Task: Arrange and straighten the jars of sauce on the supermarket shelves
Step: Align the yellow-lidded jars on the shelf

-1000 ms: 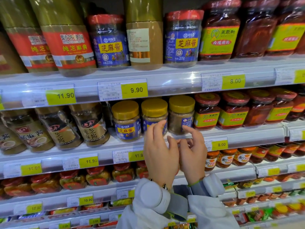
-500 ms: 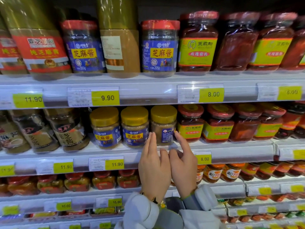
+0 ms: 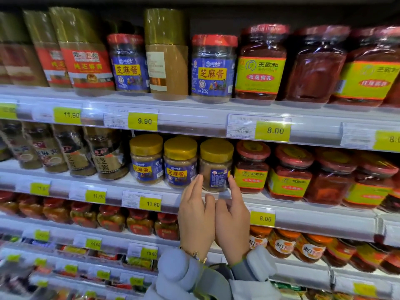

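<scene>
Three yellow-lidded sesame paste jars stand in a row on the second shelf (image 3: 303, 204). The left jar (image 3: 146, 161) and middle jar (image 3: 180, 164) show their blue labels to the front. The right jar (image 3: 216, 163) is turned, its label facing sideways. My left hand (image 3: 195, 215) and right hand (image 3: 232, 217) are raised side by side just below that jar. Their fingers are fairly straight, and the fingertips reach its lower left and lower right sides. Neither hand grips anything.
Red-lidded bean curd jars (image 3: 252, 167) stand close on the right, dark-labelled sauce jars (image 3: 108, 154) on the left. The top shelf holds tall sesame jars (image 3: 213, 68) and big red jars (image 3: 260, 63). Price tags (image 3: 272, 131) line the shelf edges. Lower shelves carry small jars (image 3: 138, 221).
My two hands have stayed together and their fingertips have parted slightly, now flanking the base of the right yellow-lidded jar. The view has shifted so the shelves sit further right.
</scene>
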{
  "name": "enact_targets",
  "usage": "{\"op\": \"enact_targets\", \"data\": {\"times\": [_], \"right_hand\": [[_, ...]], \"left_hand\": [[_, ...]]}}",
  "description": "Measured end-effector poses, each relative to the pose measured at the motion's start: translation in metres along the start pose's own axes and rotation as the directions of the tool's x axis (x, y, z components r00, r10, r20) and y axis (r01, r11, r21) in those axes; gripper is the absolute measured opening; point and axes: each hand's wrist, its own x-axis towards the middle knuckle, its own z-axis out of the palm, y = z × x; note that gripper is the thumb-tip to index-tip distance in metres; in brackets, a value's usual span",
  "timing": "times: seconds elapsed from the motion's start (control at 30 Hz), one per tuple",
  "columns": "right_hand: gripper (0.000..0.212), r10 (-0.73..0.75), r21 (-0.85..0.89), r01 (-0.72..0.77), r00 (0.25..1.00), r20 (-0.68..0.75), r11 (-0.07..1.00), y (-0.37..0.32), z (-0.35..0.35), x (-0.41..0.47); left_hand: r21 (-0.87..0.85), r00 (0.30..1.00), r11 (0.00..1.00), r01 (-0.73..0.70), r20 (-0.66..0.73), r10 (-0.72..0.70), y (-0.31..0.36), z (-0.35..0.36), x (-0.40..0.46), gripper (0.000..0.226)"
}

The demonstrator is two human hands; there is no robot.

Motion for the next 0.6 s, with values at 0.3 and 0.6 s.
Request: {"op": "enact_targets", "data": {"times": [0.3,0.6], "right_hand": [[0.055,0.025,-0.014,-0.026,0.999,-0.037,1.0,-0.003,0.0,-0.005],[0.068,0.034,-0.127,-0.035,0.999,-0.011,0.991,-0.013,0.013,-0.007]], "left_hand": [[0.043,0.995,0.994,-0.098,0.014,0.098,-0.01,0.002,-0.002,0.053],[0.15,0.981,0.971,-0.188,0.084,0.177,-0.023,-0.011,0.006,0.056]]}}
